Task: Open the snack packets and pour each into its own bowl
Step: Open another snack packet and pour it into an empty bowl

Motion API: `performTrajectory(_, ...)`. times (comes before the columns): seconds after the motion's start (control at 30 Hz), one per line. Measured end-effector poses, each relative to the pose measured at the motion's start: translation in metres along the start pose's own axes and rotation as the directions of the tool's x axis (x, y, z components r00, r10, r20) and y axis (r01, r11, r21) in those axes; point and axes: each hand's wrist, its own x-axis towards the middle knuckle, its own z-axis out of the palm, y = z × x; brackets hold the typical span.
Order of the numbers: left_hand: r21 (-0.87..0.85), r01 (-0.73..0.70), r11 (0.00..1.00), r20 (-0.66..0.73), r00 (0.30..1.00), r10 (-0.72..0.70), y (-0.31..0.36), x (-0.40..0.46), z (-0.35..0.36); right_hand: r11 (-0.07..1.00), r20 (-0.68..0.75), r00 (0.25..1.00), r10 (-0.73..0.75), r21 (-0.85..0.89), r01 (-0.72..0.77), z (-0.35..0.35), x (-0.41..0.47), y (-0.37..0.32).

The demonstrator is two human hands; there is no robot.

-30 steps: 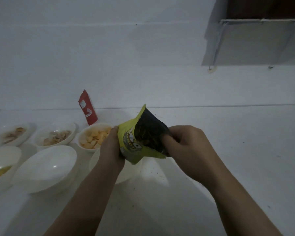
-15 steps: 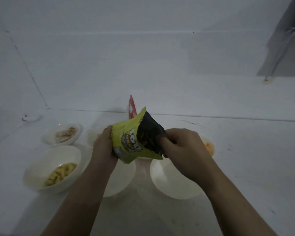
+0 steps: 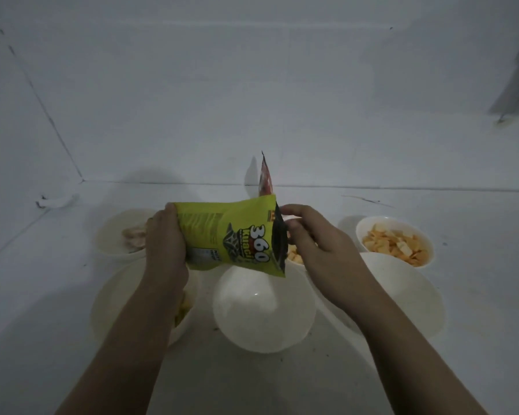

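Both hands, left hand (image 3: 165,238) and right hand (image 3: 312,238), are now pinching the yellow-green snack packet (image 3: 231,235) turned sideways, readying pouring over the empty bowl (image 3: 264,307) at lower centre.

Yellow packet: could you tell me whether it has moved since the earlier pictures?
Yes. The yellow packet has tipped sideways, now lying nearly level with the wall's base line.
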Motion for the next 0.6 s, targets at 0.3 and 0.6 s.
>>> performTrajectory(0.3, 0.210, -0.219, 0.953, -0.018, 0.974, 0.228, 0.000, 0.009, -0.018, 1.000, -0.161, 0.987, 0.018, -0.003, -0.019, 0.035, 0.003, -0.004)
performTrajectory(0.6, 0.295, -0.403, 0.866, 0.088, 0.914, 0.395, -0.003, 0.003, -0.022, 0.979, -0.120, 0.991, 0.059, -0.189, -0.081, 0.044, 0.010, 0.011)
